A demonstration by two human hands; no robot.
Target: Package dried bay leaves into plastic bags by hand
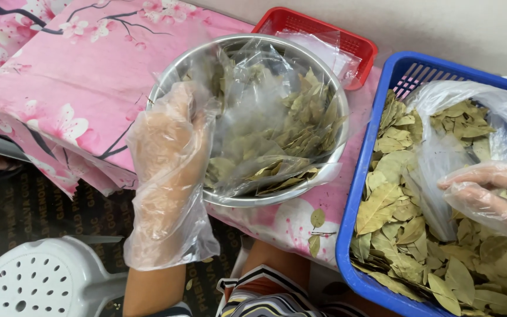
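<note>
My left hand (168,147), in a loose clear plastic glove, holds the edge of a clear plastic bag (247,100) that sits open inside a round steel bowl (324,173). Dried green bay leaves (300,126) fill the bag in the bowl. My right hand (491,191), also gloved, reaches into a blue plastic basket (353,194) at the right. It rests on a heap of dried leaves (409,235) and touches a large clear bag (441,152) lying in the basket; whether it grips any leaves I cannot tell.
A pink tablecloth with blossom print (83,76) covers the table. A red plastic basket (324,29) with clear bags stands behind the bowl. A white perforated stool (36,282) is at the lower left. Two leaves (317,226) lie on the cloth's front edge.
</note>
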